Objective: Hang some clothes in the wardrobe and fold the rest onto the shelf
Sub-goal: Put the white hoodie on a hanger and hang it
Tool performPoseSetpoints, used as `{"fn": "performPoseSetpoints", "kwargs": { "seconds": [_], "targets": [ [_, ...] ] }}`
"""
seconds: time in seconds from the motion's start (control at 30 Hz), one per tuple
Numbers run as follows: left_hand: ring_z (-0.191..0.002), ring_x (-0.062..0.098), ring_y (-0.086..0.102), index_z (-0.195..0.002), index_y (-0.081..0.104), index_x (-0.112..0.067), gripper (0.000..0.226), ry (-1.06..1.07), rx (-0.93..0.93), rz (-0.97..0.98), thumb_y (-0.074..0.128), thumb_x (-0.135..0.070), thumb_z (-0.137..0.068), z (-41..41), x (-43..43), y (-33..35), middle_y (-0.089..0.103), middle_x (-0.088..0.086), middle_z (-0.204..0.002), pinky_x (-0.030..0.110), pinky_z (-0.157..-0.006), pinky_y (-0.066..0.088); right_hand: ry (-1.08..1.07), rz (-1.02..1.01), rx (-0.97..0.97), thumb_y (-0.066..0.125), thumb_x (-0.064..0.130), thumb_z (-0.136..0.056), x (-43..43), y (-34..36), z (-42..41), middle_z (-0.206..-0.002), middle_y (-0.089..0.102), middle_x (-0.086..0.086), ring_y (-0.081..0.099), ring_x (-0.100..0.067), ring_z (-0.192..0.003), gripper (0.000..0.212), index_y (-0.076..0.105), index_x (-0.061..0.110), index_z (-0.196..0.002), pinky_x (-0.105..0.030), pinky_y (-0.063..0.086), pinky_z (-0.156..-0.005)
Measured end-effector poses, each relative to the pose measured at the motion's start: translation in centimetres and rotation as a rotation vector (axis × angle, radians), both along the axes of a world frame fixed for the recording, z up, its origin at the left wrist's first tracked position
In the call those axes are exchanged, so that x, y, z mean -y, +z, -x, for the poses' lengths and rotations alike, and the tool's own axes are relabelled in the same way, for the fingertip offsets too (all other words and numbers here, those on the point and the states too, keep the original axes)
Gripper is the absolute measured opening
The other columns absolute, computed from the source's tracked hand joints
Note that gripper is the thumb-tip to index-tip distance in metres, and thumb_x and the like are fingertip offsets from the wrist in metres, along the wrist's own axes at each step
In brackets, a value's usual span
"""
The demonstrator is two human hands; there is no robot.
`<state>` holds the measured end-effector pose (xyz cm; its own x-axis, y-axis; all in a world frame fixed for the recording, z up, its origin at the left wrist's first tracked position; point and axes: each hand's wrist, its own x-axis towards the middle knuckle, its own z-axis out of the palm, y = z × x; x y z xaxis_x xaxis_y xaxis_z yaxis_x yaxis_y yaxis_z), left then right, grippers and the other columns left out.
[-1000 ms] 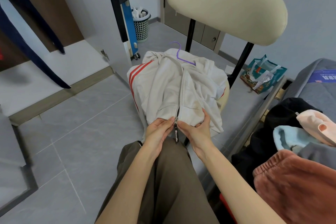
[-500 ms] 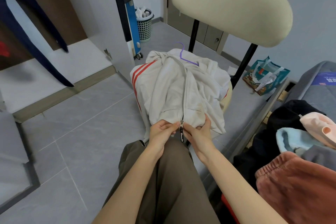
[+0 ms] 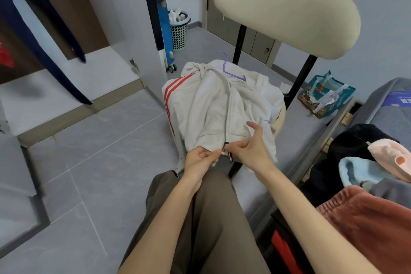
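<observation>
A white zip jacket (image 3: 211, 109) with red stripes lies over the chair seat, with a purple hanger (image 3: 229, 69) inside its collar. My left hand (image 3: 200, 159) pinches the jacket's bottom hem just left of the zipper. My right hand (image 3: 251, 147) pinches the zipper's foot beside the black pull tab (image 3: 229, 157), its other fingers spread. The zipper runs shut up the front. The open wardrobe (image 3: 57, 87) with its white shelf is at the left.
The cream chair back (image 3: 287, 13) rises behind the jacket. A pile of clothes (image 3: 367, 173) in black, pink, blue and rust lies on the bed at the right. A teal bag (image 3: 327, 93) and a laundry basket (image 3: 179, 31) stand on the grey floor. Dark garments (image 3: 37, 29) hang in the wardrobe.
My right hand has lifted off the hem and opened its outer fingers while still pinching by the zipper. The left hand stays on the hem.
</observation>
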<state>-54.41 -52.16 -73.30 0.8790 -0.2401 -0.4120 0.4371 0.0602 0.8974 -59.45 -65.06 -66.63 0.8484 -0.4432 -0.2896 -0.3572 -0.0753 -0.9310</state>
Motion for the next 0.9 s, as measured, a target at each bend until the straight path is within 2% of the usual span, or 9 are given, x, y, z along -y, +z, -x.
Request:
{"fn": "performPoseSetpoints", "kwargs": {
  "seconds": [0.1,0.23,0.37,0.43,0.53,0.6,0.73,0.83,0.9],
  "targets": [
    [-0.062,0.008,0.061,-0.076,0.060,-0.007,0.017,0.000,-0.021,-0.012,0.076,-0.009,-0.082,-0.2,-0.1,-0.3,0.067,0.002,-0.068,0.018,-0.066,0.049,0.053,-0.023,-0.070,0.074,-0.001,-0.078,0.8,0.5,-1.8,-0.087,0.070,-0.016,0.062,-0.018,-0.068,0.065,0.033,0.010,-0.128,-0.032,0.053,-0.075],
    [-0.058,0.001,0.062,-0.080,0.061,-0.007,0.013,-0.003,-0.012,-0.023,0.074,-0.009,-0.084,-0.3,-0.3,-0.6,0.067,0.002,-0.070,0.013,-0.062,0.049,0.060,-0.070,-0.179,0.080,0.001,-0.075,1.4,0.3,-3.8,-0.106,0.066,-0.022,0.065,-0.022,-0.073,0.064,0.036,0.011,-0.119,-0.035,0.057,-0.076],
    [-0.058,0.000,0.061,-0.077,0.058,-0.008,0.018,-0.046,0.002,-0.105,0.073,-0.012,-0.085,-0.3,-0.4,-0.8,0.066,0.001,-0.068,0.009,-0.058,0.047,-0.073,-0.080,-0.136,0.081,0.005,-0.075,2.6,0.7,-5.4,-0.110,0.057,-0.012,0.061,-0.013,-0.070,0.058,0.037,0.014,-0.113,-0.026,0.054,-0.069],
    [-0.061,0.002,0.061,-0.081,0.059,-0.008,0.015,-0.039,0.000,-0.106,0.072,-0.012,-0.086,-0.3,-0.4,-0.8,0.065,0.001,-0.070,0.009,-0.058,0.047,-0.080,-0.062,-0.102,0.079,0.007,-0.078,2.7,0.6,-5.7,-0.110,0.060,-0.013,0.060,-0.013,-0.071,0.054,0.037,0.015,-0.112,-0.023,0.051,-0.067],
    [-0.064,0.006,0.061,-0.086,0.060,-0.009,0.010,-0.008,-0.019,-0.081,0.069,-0.010,-0.088,-0.4,-0.3,-0.9,0.064,0.003,-0.074,0.013,-0.061,0.047,0.083,0.096,-0.047,0.068,0.008,-0.086,1.9,0.2,-5.3,-0.092,0.069,-0.010,0.060,-0.010,-0.076,0.036,0.045,0.013,-0.113,-0.019,0.047,-0.067],
    [-0.065,0.007,0.061,-0.084,0.058,-0.011,0.014,-0.022,-0.030,-0.089,0.071,-0.015,-0.086,-0.5,-0.2,-0.8,0.064,0.003,-0.075,0.016,-0.065,0.047,0.249,0.265,-0.037,0.054,0.006,-0.093,1.6,-0.1,-5.0,-0.086,0.065,-0.005,0.056,-0.008,-0.071,0.021,0.055,0.011,-0.113,-0.015,0.044,-0.061],
    [-0.059,0.001,0.059,-0.075,0.055,-0.014,0.031,-0.073,-0.037,-0.135,0.078,-0.034,-0.079,-0.6,-0.2,-0.8,0.064,-0.003,-0.065,0.012,-0.058,0.045,0.409,0.468,-0.068,0.035,0.002,-0.097,1.6,-0.7,-4.6,-0.100,0.056,-0.005,0.055,-0.014,-0.083,0.027,0.056,0.009,-0.111,-0.017,0.041,-0.072],
    [-0.056,0.001,0.060,-0.074,0.057,-0.012,0.029,-0.042,-0.020,-0.119,0.079,-0.031,-0.080,-0.4,-0.1,-0.9,0.066,-0.002,-0.063,0.011,-0.057,0.046,0.504,0.691,0.006,0.037,0.002,-0.099,1.8,-1.1,-4.3,-0.109,0.048,-0.008,0.053,-0.018,-0.099,0.023,0.054,0.004,-0.116,-0.016,0.037,-0.083],
    [-0.058,0.002,0.062,-0.075,0.058,-0.011,0.028,-0.014,0.010,-0.132,0.077,-0.030,-0.081,-0.1,0.0,-1.0,0.066,-0.001,-0.064,0.012,-0.059,0.047,0.547,0.804,0.058,0.043,0.001,-0.098,2.1,-1.0,-4.3,-0.107,0.052,-0.012,0.054,-0.023,-0.097,0.017,0.055,0.001,-0.111,-0.025,0.042,-0.086]
  ]
}}
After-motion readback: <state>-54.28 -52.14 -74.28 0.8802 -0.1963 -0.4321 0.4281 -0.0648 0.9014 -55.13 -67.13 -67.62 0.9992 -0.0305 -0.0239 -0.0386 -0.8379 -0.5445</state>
